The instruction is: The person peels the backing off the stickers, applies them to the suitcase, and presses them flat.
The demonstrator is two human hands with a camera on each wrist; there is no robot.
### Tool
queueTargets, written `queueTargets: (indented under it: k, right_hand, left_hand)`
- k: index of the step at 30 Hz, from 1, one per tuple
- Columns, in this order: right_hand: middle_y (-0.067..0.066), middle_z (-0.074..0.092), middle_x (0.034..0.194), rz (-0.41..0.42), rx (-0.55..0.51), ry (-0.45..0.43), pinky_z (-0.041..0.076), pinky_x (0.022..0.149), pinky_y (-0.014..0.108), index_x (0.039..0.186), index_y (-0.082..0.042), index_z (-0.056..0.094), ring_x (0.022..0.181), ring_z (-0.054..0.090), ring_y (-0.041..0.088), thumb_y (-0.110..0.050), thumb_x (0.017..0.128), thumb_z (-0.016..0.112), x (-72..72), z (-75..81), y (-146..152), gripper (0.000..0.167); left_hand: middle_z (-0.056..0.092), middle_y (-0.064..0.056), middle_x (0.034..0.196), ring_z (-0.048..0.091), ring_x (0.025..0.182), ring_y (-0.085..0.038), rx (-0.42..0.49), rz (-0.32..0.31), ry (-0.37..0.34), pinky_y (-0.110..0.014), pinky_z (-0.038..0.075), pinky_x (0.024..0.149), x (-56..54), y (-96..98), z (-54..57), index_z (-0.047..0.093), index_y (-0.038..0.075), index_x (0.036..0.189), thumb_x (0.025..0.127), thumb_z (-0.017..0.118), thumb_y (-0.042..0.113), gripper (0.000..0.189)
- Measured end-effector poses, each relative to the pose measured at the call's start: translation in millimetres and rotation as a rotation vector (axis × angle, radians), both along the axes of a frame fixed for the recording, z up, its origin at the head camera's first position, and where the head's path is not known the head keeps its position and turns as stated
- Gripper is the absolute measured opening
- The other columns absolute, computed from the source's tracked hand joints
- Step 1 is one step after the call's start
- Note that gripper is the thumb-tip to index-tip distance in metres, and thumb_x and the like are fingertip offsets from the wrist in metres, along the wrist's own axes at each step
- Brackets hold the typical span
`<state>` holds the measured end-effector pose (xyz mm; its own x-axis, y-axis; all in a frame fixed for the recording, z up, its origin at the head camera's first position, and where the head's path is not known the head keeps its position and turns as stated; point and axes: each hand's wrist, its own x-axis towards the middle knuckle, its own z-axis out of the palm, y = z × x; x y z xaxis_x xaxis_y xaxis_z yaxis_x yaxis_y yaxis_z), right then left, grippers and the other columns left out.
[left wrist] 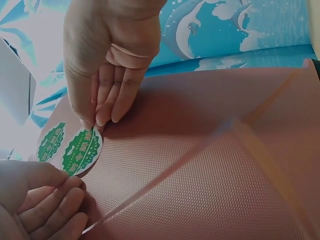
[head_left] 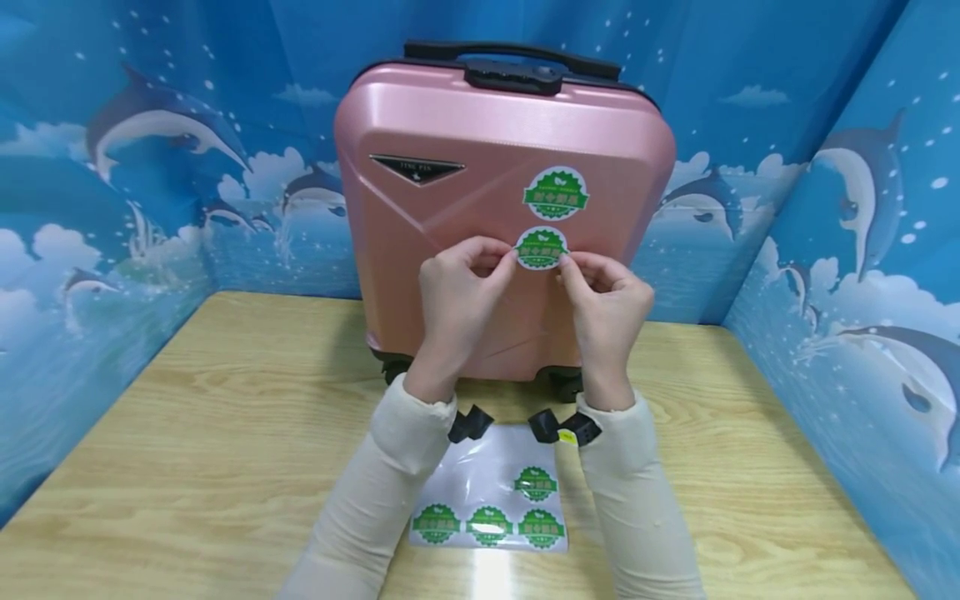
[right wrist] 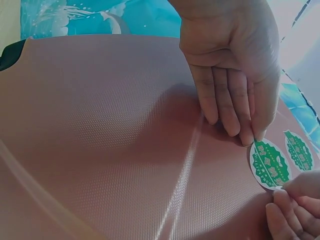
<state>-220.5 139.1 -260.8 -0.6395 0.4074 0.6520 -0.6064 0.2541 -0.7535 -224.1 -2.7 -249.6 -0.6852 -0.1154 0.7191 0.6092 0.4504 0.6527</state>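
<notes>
A round green-and-white sticker [head_left: 542, 247] is held at its two side edges, close against the front of a pink suitcase [head_left: 405, 292]. My left hand [head_left: 467, 287] pinches its left edge between thumb and forefinger. On the opposite edge, my right hand [head_left: 607, 304] grips it the same way. Just above it, a matching sticker [head_left: 556, 193] lies flat on the suitcase. From the left wrist, the pinched sticker [left wrist: 82, 151] appears between both sets of fingertips, slightly tilted off the shell. The right wrist view shows the sticker [right wrist: 270, 164] with a shadow along its lower edge.
A sticker sheet [head_left: 480, 475] with several green stickers lies on the wooden table [head_left: 247, 433], between the forearms. The suitcase stands upright with its black handle [head_left: 517, 57] on top and a dark triangular badge [head_left: 417, 168]. Blue dolphin-print curtains [head_left: 172, 125] surround the table.
</notes>
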Motion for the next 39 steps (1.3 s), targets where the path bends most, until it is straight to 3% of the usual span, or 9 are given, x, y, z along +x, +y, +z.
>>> queueTargets:
  k: [21, 26, 39]
  right_hand:
    - [0.009, 0.07, 0.073, -0.001, -0.001, 0.002, 0.052, 0.059, 0.02, 0.084, 0.002, 0.074, 0.063, 0.065, 0.011, -0.017, 0.08, 0.075, 0.0, -0.6, -0.9, 0.02]
    - [0.011, 0.07, 0.072, -0.019, 0.04, 0.024, 0.048, 0.054, 0.019, 0.083, 0.002, 0.073, 0.061, 0.064, 0.011, -0.018, 0.081, 0.075, -0.1, -0.8, -0.1, 0.02]
    - [0.012, 0.07, 0.075, -0.042, 0.081, 0.024, 0.049, 0.057, 0.018, 0.084, 0.001, 0.074, 0.062, 0.062, 0.009, -0.018, 0.081, 0.075, -0.1, -0.8, 1.0, 0.02]
  left_hand:
    - [0.071, -0.002, 0.075, 0.063, 0.06, -0.008, -0.001, 0.04, 0.021, -0.02, 0.05, 0.055, -1.4, 3.7, -1.5, 0.071, 0.006, 0.083, 0.086, 0.068, 0.019, 0.014]
    - [0.07, -0.001, 0.072, 0.062, 0.059, -0.007, -0.007, 0.061, 0.039, -0.02, 0.049, 0.055, -1.8, 4.7, -0.9, 0.071, 0.007, 0.081, 0.085, 0.068, 0.018, 0.012]
    - [0.07, 0.0, 0.071, 0.061, 0.058, -0.007, -0.009, 0.071, 0.046, -0.022, 0.047, 0.053, -3.6, 4.2, -2.5, 0.071, 0.008, 0.08, 0.085, 0.067, 0.018, 0.012]
